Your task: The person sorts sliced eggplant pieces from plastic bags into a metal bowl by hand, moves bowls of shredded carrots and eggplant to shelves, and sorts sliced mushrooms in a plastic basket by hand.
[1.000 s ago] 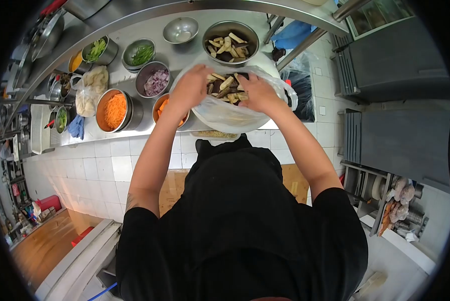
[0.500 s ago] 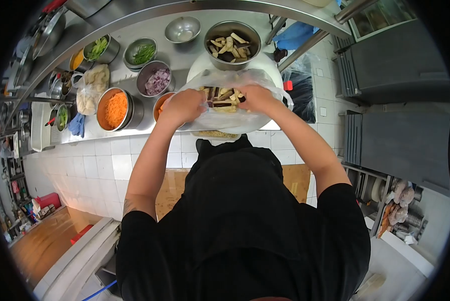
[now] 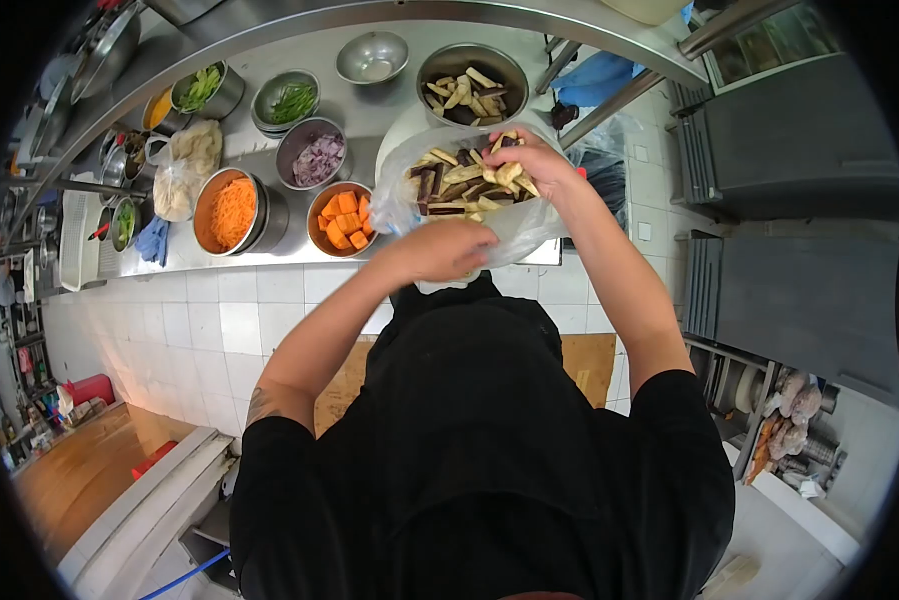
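Observation:
A clear plastic bag (image 3: 397, 178) of cut eggplant strips (image 3: 454, 183) lies wide-mouthed on the counter in front of me. My right hand (image 3: 541, 165) is at the bag's right side, its fingers closed round several eggplant pieces (image 3: 509, 172). Along the bag's near edge is my left hand (image 3: 444, 248), blurred by motion; whether it grips the plastic does not show. Just behind the bag stands a deep steel pot (image 3: 472, 62) holding more eggplant strips. Part of a white round board (image 3: 394, 140) shows under the bag.
To the left are bowls of orange chunks (image 3: 344, 218), grated carrot (image 3: 231, 213), chopped red onion (image 3: 319, 160) and sliced greens (image 3: 291, 103). A small steel bowl (image 3: 371, 58) sits behind. An overhead shelf rail (image 3: 399, 12) crosses above the counter; a metal post (image 3: 609, 110) rises at right.
My left hand has moved from the bag's left side down and right to its near edge. My right hand has shifted up and right and now holds eggplant pieces. The bag's mouth is wider.

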`<state>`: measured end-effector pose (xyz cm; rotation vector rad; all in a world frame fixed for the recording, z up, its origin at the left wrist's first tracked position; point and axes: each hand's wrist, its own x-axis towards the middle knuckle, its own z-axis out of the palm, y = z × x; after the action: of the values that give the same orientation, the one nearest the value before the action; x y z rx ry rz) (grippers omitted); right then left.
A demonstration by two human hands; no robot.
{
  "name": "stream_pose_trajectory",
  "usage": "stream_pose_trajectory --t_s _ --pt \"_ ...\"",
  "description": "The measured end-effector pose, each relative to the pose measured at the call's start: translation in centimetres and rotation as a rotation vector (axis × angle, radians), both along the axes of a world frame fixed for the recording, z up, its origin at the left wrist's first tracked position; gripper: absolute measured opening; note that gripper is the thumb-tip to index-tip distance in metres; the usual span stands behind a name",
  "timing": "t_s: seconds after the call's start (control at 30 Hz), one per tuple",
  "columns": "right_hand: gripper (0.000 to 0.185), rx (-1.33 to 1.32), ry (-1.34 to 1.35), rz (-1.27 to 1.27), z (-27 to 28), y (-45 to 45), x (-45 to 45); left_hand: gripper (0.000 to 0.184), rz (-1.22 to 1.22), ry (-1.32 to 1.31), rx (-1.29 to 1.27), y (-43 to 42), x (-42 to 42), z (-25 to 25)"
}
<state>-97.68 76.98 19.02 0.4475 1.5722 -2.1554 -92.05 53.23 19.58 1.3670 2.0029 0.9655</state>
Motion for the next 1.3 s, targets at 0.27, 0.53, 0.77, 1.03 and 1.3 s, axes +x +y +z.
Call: stream_pose_trajectory --t_s 0.27,0.53,0.77,1.03,1.3 --pt "0.039 -0.116 -0.178 -0.101 3.8 -0.9 1.7 0.044 0.017 0.171 -0.242 2.3 3.6 -0.4" --pt "0.037 0.074 0.556 -0.209 7.0 -2.2 -6.1 0.034 0.078 0.126 -0.179 0.9 0.6 0.7" --pt "0.042 0.837 0.681 -0.024 1.5 -2.2 -11.4 0.032 0.089 0.026 -0.035 -1.7 0.0 -0.2" --pt "0.027 0.603 0.502 0.423 3.5 -2.0 1.4 0.021 0.365 0.384 -0.472 -6.1 -5.4 1.6" --pt "0.079 1.548 0.891 0.587 0.2 -8.9 5.1 0.028 0.004 0.248 -0.719 -5.9 -3.1 2.4"
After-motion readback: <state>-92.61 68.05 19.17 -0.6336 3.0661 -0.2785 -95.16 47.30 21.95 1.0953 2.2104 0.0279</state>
